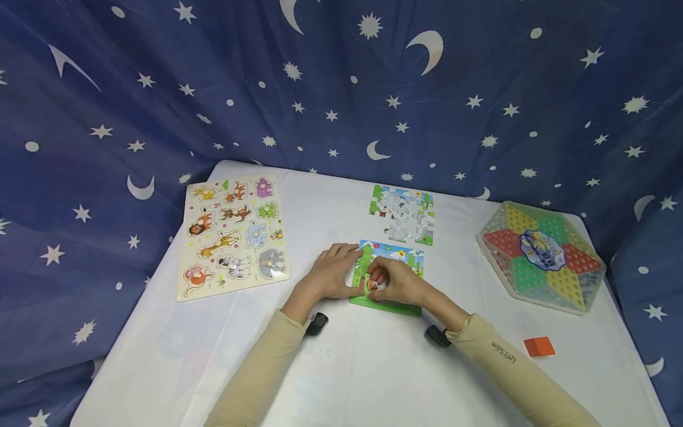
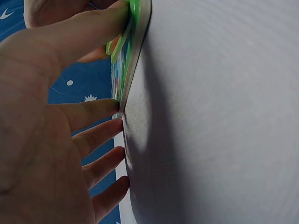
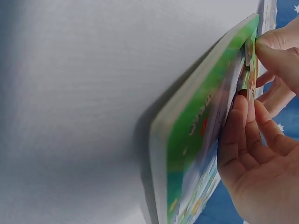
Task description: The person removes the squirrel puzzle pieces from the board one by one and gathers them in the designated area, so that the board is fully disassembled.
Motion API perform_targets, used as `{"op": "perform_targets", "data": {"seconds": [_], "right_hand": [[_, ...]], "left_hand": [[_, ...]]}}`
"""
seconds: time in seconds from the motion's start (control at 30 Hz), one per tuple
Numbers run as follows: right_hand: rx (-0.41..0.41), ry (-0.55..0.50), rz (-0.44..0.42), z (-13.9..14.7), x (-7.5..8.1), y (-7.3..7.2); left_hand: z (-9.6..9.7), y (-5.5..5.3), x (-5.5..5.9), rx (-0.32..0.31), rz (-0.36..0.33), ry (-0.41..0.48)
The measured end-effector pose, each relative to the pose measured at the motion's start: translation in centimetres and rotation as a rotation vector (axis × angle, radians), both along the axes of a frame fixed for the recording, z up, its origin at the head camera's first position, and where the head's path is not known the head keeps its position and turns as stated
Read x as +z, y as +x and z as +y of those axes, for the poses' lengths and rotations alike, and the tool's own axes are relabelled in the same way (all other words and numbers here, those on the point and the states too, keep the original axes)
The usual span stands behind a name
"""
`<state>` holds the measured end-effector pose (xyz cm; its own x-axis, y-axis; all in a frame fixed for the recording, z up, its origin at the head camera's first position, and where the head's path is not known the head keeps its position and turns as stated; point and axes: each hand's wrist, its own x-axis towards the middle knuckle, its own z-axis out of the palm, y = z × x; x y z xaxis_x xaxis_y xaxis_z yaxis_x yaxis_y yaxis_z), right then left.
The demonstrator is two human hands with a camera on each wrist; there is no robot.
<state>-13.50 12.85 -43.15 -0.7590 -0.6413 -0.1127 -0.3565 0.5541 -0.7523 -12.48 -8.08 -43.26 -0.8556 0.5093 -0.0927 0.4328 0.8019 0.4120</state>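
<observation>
A jigsaw board (image 1: 395,308) with a forest picture and green border lies in the middle of the white table. At its lower left my right hand (image 1: 400,281) pinches a small jigsaw piece (image 1: 370,286) with green and orange printing. In the right wrist view that piece (image 3: 252,72) stands tilted close over the board's (image 3: 175,149) surface. My left hand (image 1: 333,273) steadies the board's left side, its thumb (image 2: 93,30) pressed at the green edge near the piece. The other left fingers spread out straight, fingertips at the board's side and the tabletop.
Behind the board lies a partly joined jigsaw of grey-white pieces (image 1: 404,216). A wooden animal peg puzzle (image 1: 240,234) is at the left. On the right stand a hexagonal box with a coloured star (image 1: 544,255) and an orange block (image 1: 539,347). A starry blue curtain (image 1: 341,89) hangs behind.
</observation>
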Motion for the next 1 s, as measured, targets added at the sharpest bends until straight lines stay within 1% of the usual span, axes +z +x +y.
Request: {"op": "perform_targets", "data": {"seconds": [0.13,0.23,0.5,0.7,0.83,1.0], "right_hand": [[0.000,-0.006,-0.020,0.0,0.0,0.0],[0.004,-0.012,-0.016,0.1,-0.1,0.0],[0.068,0.004,0.065,0.0,0.0,-0.1],[0.083,0.031,0.105,0.1,-0.1,-0.3],[0.073,0.050,0.123,0.5,0.1,-0.6],[0.028,0.051,0.143,1.4,0.4,-1.4]], "left_hand": [[0.0,0.0,0.0,-0.001,-0.001,-0.001],[0.0,0.0,0.0,0.000,-0.003,-0.004],[0.0,-0.1,-0.2,0.000,0.001,-0.011],[-0.1,-0.1,-0.1,-0.004,0.002,-0.003],[-0.1,-0.1,-0.2,-0.006,0.003,-0.003],[-0.1,0.0,-0.3,-0.016,0.023,0.010]]}}
